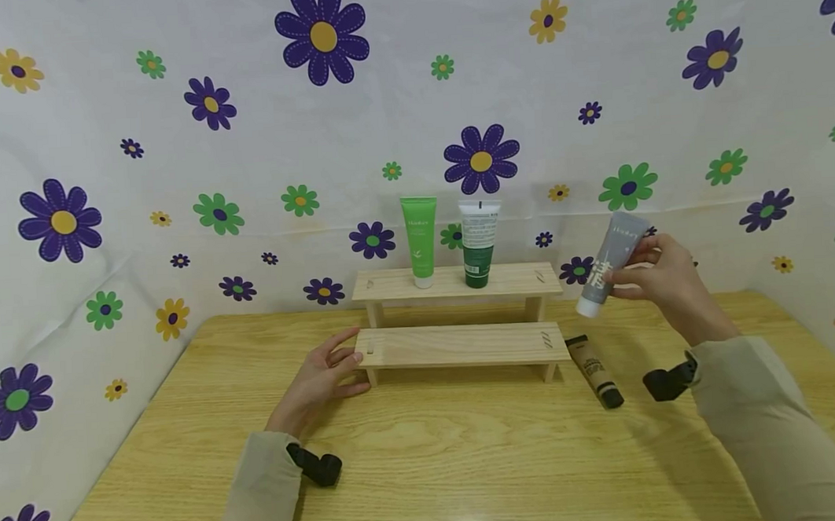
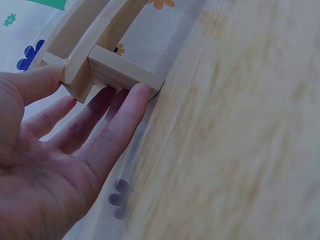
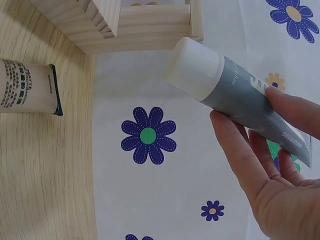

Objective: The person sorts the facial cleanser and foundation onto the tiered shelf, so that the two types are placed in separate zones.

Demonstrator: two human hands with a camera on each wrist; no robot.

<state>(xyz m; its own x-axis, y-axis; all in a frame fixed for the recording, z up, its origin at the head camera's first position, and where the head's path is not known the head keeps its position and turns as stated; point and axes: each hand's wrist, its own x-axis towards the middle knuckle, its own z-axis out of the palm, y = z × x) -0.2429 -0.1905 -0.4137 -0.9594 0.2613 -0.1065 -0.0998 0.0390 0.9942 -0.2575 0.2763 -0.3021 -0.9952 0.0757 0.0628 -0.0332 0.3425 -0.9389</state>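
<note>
My right hand (image 1: pixel 662 275) pinches a grey squeeze tube (image 1: pixel 617 254) between thumb and fingers, raised to the right of the two-step wooden stand (image 1: pixel 457 345). The tube tilts, its white cap (image 3: pixel 195 67) downward and toward the stand. At the stand's left end, my left hand (image 1: pixel 324 375) holds the lower step, thumb against the board and fingers around the leg (image 2: pixel 122 70). On the upper step stand a bright green tube (image 1: pixel 420 241) and a white-and-dark-green tube (image 1: pixel 479 245), both upright on their caps.
A tan tube with a black cap (image 1: pixel 595 371) lies on the wood-grain table (image 1: pixel 428 464), near the stand's right front leg. Behind the stand hangs a white cloth (image 1: pixel 382 121) printed with purple, green and yellow flowers, which also runs along both sides.
</note>
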